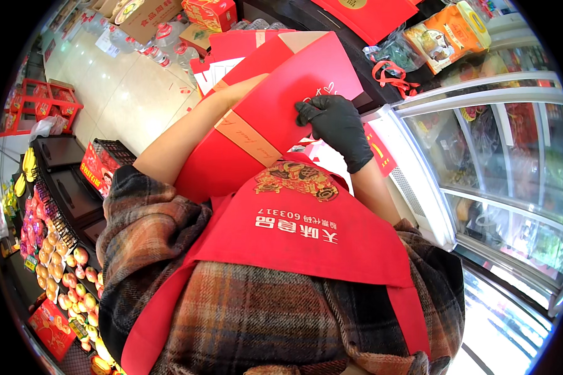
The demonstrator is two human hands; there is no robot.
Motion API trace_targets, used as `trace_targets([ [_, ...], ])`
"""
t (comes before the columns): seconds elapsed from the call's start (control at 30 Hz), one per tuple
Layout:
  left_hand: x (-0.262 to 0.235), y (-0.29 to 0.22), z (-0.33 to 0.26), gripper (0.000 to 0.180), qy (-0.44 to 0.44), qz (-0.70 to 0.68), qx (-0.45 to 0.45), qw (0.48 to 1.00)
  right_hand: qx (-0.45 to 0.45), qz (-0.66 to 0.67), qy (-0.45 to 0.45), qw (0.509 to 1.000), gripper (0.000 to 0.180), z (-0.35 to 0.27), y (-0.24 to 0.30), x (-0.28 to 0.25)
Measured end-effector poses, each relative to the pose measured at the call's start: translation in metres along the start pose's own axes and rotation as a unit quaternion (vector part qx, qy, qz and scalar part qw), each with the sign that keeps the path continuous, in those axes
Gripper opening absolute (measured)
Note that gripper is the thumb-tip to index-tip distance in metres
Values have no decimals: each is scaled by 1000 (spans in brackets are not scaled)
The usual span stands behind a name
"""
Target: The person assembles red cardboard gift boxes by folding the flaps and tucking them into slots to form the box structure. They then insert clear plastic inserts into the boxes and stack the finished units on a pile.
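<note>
A large red gift box (281, 106) with a gold band (249, 137) is tilted in front of my chest. My left forearm reaches across into it or behind its near panel. Only the wrist end of my left hand (251, 84) shows, and its fingers are hidden. In a black glove, my right hand (338, 128) is closed at the box's right side, its bent fingers against the red panel. More red cardboard (231, 45) stands just beyond the box.
To the right is a glass-doored display fridge (481, 156). An orange food bag (447, 37) and a red ribbon (394, 78) lie on a dark surface at the upper right. Bottles (169, 37) and cartons (153, 22) stand at the upper left. Fruit (75, 281) fills the left side.
</note>
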State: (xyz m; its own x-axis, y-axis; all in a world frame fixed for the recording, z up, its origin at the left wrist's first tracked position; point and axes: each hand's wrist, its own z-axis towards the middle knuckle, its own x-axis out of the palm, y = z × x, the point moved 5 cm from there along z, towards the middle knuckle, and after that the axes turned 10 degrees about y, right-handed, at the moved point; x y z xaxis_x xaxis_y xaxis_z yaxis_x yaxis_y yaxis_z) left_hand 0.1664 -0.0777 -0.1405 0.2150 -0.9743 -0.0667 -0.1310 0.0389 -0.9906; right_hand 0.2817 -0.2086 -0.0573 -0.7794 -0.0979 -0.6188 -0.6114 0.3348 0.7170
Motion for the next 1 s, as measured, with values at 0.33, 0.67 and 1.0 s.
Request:
trace_targets([
  [0.33, 14, -12, 3, 30, 34, 4, -22, 999, 25, 149, 80, 985, 27, 3, -16, 3],
  [0.67, 24, -18, -2, 30, 29, 22, -31, 999, -40, 259, 131, 956, 20, -6, -18, 3],
  [1.0, 15, -18, 4, 29, 29, 10, -55, 998, -34, 288, 101, 952, 18, -3, -23, 6],
])
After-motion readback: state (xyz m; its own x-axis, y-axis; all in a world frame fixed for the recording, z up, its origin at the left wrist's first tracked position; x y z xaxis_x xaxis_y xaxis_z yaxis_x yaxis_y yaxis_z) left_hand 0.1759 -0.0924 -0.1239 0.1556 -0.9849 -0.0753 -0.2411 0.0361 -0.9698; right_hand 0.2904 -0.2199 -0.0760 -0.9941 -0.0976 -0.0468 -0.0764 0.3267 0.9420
